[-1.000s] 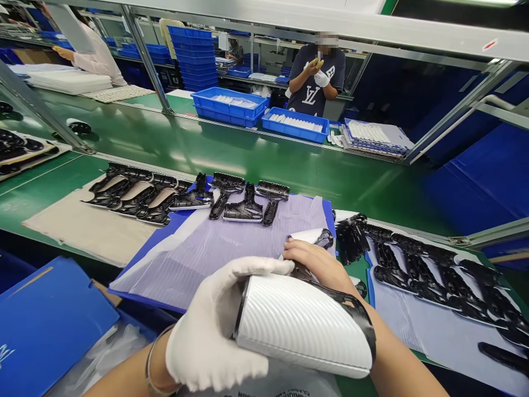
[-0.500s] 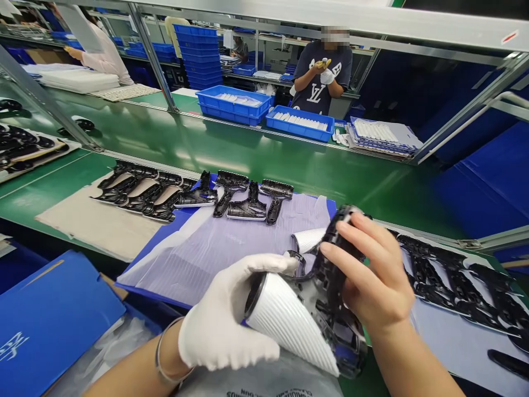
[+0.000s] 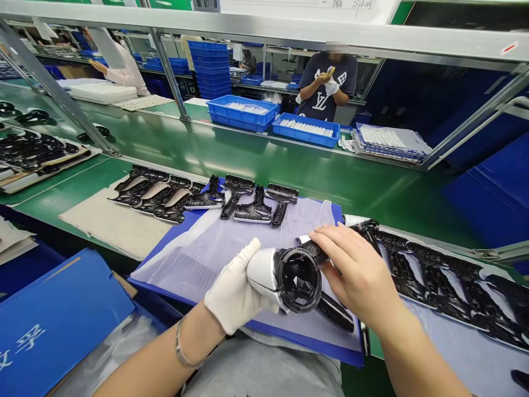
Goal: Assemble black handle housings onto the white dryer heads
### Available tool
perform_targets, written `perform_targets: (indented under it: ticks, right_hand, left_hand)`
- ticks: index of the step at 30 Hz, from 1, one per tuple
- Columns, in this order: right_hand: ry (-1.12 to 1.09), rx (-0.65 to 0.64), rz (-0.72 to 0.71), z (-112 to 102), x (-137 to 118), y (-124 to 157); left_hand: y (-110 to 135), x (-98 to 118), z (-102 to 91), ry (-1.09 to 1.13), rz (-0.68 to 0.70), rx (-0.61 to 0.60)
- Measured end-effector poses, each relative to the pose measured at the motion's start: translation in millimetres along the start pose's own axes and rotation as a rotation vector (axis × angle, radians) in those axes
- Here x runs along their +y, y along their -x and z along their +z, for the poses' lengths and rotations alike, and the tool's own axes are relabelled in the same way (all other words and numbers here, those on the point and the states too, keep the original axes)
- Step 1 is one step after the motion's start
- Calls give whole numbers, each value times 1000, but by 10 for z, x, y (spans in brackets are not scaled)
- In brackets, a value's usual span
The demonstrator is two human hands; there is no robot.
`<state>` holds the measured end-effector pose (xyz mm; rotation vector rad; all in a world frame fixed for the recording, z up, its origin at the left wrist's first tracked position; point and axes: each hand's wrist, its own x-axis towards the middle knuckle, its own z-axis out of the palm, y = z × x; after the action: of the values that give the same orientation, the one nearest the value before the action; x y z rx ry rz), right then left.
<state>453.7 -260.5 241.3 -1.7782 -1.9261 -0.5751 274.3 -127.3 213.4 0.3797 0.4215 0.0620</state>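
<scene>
My left hand [image 3: 235, 292], in a white glove, is wrapped round the white ribbed barrel of a hair dryer housing [image 3: 262, 270]. The housing's round black open end faces me, and a glossy black handle [image 3: 336, 315] slants down to the right. My bare right hand [image 3: 357, 275] has its fingers closed over a black part [image 3: 316, 251] beside that end; most of this part is hidden, and I cannot tell whether it is a separate shell. Beneath both hands lies a blue board covered with a translucent sheet [image 3: 198, 264].
Several black half shells [image 3: 252, 211] lie along the board's far edge. More shells stand in rows at left [image 3: 151, 193] and right [image 3: 446, 281]. A metal frame post [image 3: 169, 71] rises beyond. Across the green bench, a person [image 3: 326, 82] stands behind blue bins [image 3: 306, 129].
The housing has turned so its round end faces me, and its parts now sit closer together. Both hands have shifted slightly left, and the view has tilted up.
</scene>
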Motion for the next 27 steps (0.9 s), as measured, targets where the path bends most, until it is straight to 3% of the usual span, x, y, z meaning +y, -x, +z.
perform_targets:
  ticks: [10, 15, 17, 20, 23, 27]
  right_hand:
    - [-15, 17, 61, -55, -104, 149]
    - [-28, 12, 131, -100, -97, 326]
    - [-47, -7, 213, -105, -7, 424]
    - [-120, -35, 552, -116, 305, 519]
    - [-184, -86, 975, -101, 846, 475]
    - [-187, -153, 1192, 135, 1755, 205]
  left_hand:
    - [19, -102, 63, -17, -47, 49]
    - [1, -168, -15, -119, -71, -28]
    - [31, -158, -58, -223, -14, -55]
    - [88, -92, -123, -621, 179, -11]
    - [92, -17, -199, -1198, 349, 91]
    - [-11, 17, -313, -1735, 443, 170]
